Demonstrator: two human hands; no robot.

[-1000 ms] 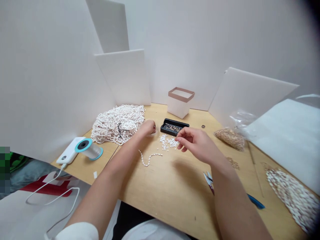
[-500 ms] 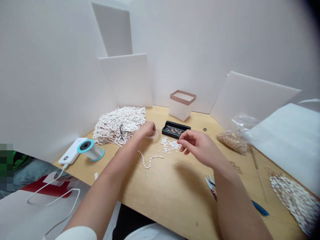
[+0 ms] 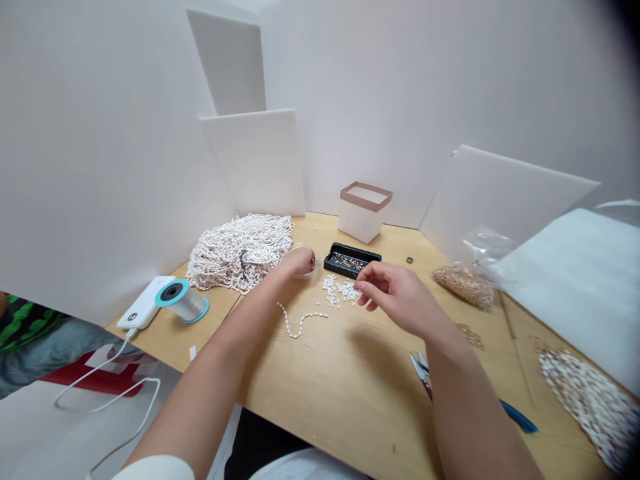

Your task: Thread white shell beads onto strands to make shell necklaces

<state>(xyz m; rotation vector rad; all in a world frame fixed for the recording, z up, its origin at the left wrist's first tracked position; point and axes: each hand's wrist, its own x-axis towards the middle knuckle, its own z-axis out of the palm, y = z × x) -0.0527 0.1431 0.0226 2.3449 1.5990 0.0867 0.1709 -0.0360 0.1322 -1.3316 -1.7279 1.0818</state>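
My left hand [image 3: 301, 261] is closed over a small round clear dish [image 3: 306, 272], and its fingertips are turned away, so anything in them is hidden. My right hand [image 3: 387, 290] hovers in front of the black tray [image 3: 370, 256], thumb and forefinger pinched; what they hold is too small to make out. Small gold and dark pieces lie in the tray. Loose white beads [image 3: 349, 291] are scattered on the table between the hands. Nearer to me, a short strand of white beads [image 3: 295, 333] curves across the wood.
A heap of white bead strands [image 3: 235, 250] lies at the left, near a wire spool [image 3: 185, 303] and a white power bank [image 3: 145, 303]. Behind stands a brown-rimmed box [image 3: 360, 220]. Scissors [image 3: 421, 373], a bag of tan pieces [image 3: 465, 285] and another bead bundle [image 3: 590, 400] are at the right.
My left hand has turned slightly and shifted a little to the right over the clear dish. My right hand keeps its pinch in nearly the same place.
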